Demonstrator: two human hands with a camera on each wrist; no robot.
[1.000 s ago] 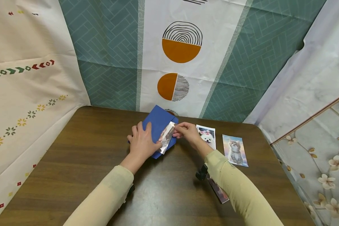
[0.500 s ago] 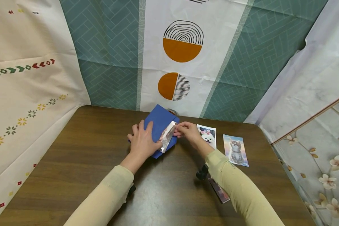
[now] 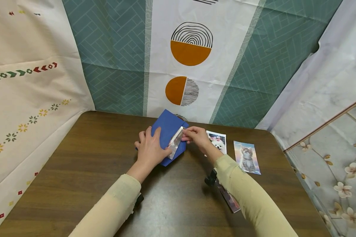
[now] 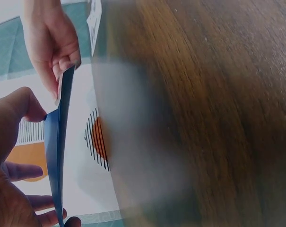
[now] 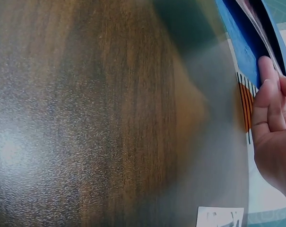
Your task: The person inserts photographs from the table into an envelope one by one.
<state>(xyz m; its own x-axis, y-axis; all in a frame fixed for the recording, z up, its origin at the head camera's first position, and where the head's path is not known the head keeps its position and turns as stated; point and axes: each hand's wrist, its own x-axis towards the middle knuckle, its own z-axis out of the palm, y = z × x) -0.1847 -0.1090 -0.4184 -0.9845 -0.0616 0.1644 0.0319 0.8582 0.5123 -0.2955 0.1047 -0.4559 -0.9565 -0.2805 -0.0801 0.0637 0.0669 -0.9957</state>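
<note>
A blue envelope (image 3: 167, 122) is held tilted above the table by my left hand (image 3: 149, 144), its thumb on the near edge and its fingers spread across toward the other edge. At the envelope's right side, my right hand (image 3: 197, 136) pinches a shiny picture card (image 3: 175, 143) between thumb and fingers. Part of the card is inside the envelope's opening; that part is hidden. In the right wrist view, the card's thin edge stands between the envelope's blue walls (image 5: 242, 42), and a fingertip touches the opening. The left wrist view shows the envelope (image 4: 56, 142) edge-on.
To the right lie a white dog picture (image 3: 216, 140), partly behind the right forearm, and a kitten picture (image 3: 247, 158). Another dark picture (image 3: 229, 199) lies partly under the right sleeve. Fabric hangings (image 3: 115, 65) border the brown wooden table (image 3: 86, 171).
The picture card has slid a little further left into the envelope, so a narrower strip of it shows. Both hands keep nearly the same place.
</note>
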